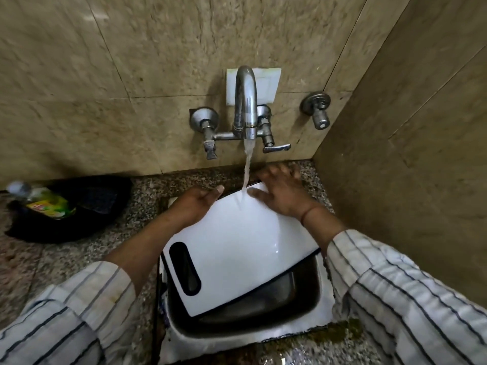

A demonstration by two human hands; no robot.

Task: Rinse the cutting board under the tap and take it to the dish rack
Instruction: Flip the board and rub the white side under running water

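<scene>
head view: below the tap (246, 106), left hand (195, 204) gripped the cutting board (237, 246), right hand (279, 193) lay flat on it; a steeper tilt would likely rinse better.

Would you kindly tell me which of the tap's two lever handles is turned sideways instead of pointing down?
The right lever, just beside the water stream: it sticks out sideways to the right, whereas the left lever hangs straight down.
</scene>
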